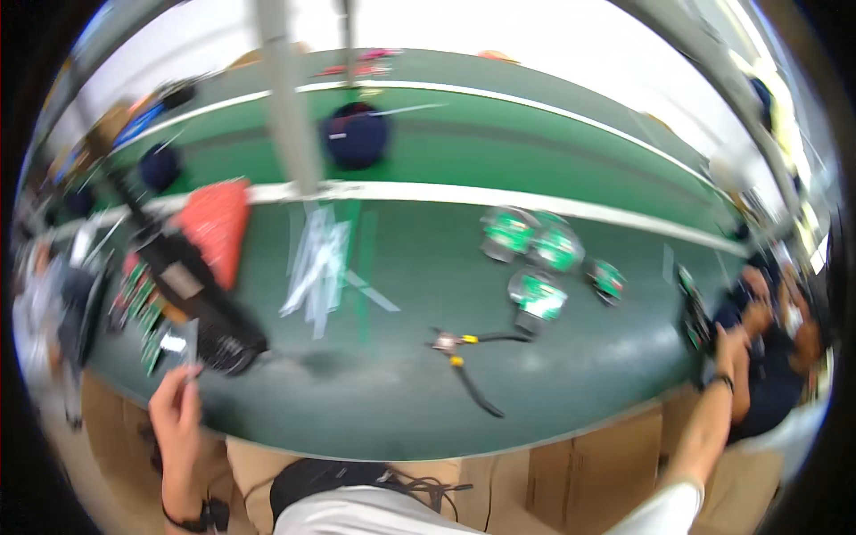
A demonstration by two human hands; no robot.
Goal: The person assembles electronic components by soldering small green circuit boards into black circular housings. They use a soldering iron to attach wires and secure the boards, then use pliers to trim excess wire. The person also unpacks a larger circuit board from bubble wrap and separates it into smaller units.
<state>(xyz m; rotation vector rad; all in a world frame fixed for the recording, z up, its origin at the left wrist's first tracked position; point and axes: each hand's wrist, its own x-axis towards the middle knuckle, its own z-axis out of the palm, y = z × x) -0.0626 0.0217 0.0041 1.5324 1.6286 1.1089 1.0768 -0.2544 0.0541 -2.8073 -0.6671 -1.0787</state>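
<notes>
The left hand (176,412) pinches a small flat silver piece (193,343) between its fingertips, just below the black tool (201,303). The right hand (729,343) reaches far right; whether its fingers are closed I cannot tell. The pliers (464,357) lie between both hands on the green table (401,392).

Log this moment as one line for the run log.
left hand: pinching small flat piece | right hand: reaching right, grip unclear | pliers: lying on green table

Bright light washed out the area beyond the green table (428,392). Motion blur smeared everything, worst left of the table, and fisheye bending curved its edges.
</notes>
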